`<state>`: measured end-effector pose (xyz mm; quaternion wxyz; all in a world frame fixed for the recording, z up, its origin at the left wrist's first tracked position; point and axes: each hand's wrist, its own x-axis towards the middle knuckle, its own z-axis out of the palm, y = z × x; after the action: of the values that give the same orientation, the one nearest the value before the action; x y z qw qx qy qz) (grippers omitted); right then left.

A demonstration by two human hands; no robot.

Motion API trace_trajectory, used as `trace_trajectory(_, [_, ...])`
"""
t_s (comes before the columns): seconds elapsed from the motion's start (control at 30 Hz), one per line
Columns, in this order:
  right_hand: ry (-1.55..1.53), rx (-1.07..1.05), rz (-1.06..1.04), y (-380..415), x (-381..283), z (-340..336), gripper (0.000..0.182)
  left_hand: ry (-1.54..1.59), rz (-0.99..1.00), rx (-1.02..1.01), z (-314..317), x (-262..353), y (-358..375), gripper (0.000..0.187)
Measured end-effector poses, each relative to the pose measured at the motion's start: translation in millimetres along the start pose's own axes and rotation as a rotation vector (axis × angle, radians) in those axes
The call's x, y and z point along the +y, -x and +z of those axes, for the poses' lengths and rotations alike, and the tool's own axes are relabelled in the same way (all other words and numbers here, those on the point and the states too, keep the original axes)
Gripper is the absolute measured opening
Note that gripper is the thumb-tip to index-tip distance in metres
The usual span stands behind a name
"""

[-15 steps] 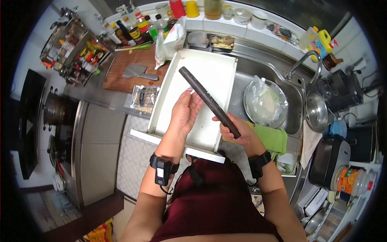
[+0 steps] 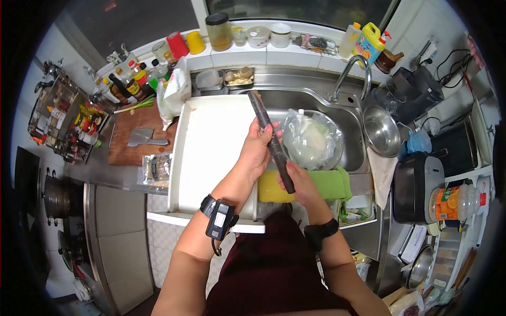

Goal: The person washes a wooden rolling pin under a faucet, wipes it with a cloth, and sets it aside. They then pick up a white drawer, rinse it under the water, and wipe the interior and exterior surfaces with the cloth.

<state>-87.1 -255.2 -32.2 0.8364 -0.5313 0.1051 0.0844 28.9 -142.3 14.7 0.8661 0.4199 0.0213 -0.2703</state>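
A long dark rod [image 2: 276,150] slants over the right side of a white drawer-like tray [image 2: 178,158], its upper end reaching the sink's edge. My left hand [image 2: 258,145] grips the rod around its middle, the thumb lying on top. Near the lower end, my right hand [image 2: 299,181] is closed on the same rod. Just right of the rod, a clear plastic bag [image 2: 313,138] with something pale green inside rests in a round bowl in the sink. Under the rod's lower part are a yellow cloth [image 2: 268,188] and a green cloth [image 2: 332,184].
A cleaver [image 2: 145,138] lies on the wooden cutting board [image 2: 124,152] at left, beside bottles and a white bag [image 2: 174,95]. The faucet [image 2: 363,71] arches over the sink [image 2: 354,142]. A metal bowl [image 2: 382,131] and a black appliance [image 2: 416,189] stand at right.
My left hand has taken hold of the rod's middle. The rod has become steeper and moved toward the sink side of the tray. The view has shifted toward the window.
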Motion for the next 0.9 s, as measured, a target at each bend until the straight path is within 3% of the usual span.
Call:
trace_trajectory(0.2, [0.271, 0.022, -0.074, -35.1, -16.9, -94.2, 0.047, 0.027, -0.167, 0.157, 28.2, -44.6, -67.6, 0.027])
trace_trajectory(0.33, [0.257, 0.371, -0.189, -70.9, -50.6, -166.6, 0.053, 0.028, -0.271, 0.166, 47.9, -88.7, -117.0, 0.03])
trace_trajectory(0.57, [-0.318, 0.466, -0.427, -152.1, -92.4, -267.9, 0.065, 0.055, -0.445, 0.08, 72.3, -140.2, -169.4, 0.031])
trace_trajectory(0.77, [0.078, 0.218, -0.235, -217.6, -79.2, -318.0, 0.08, 0.086, -0.508, 0.006, 78.3, -172.1, -207.9, 0.043])
trace_trajectory(0.9, [0.24, 0.002, -0.168, -213.5, -88.1, -299.3, 0.094, 0.086, -0.525, 0.041, 79.3, -188.8, -222.7, 0.044])
